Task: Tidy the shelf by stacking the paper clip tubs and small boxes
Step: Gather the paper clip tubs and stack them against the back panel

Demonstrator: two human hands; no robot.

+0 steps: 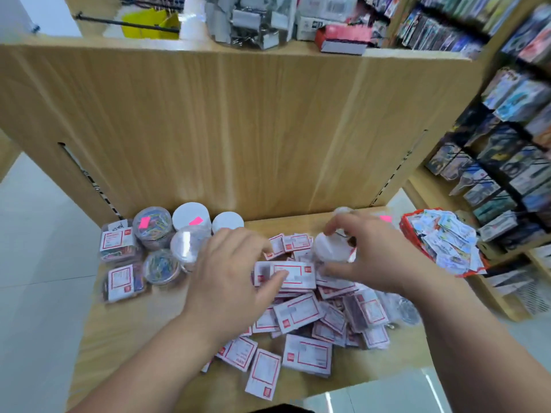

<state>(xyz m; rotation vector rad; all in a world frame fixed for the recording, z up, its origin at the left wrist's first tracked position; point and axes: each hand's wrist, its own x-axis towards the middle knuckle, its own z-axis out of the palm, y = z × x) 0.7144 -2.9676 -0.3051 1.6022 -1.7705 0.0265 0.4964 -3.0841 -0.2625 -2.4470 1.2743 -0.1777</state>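
A heap of small white boxes with red frames [301, 311] covers the middle and right of the wooden shelf [143, 329]. My left hand [229, 272] reaches over the heap, its thumb and fingers touching one white box [295, 272] on top. My right hand [372, 248] grips a clear round tub with a white lid [329, 247] just above the heap. At the shelf's back left stand several round tubs of coloured paper clips [153, 226], some lid up [190, 217], beside two clear flat boxes with red-framed labels [122, 281].
A red basket of small packets [441, 239] sits at the right end of the shelf. The wooden back panel [238, 129] rises behind. An upper shelf holds binder clips [253, 22]. Racks of cards [512, 138] fill the right side.
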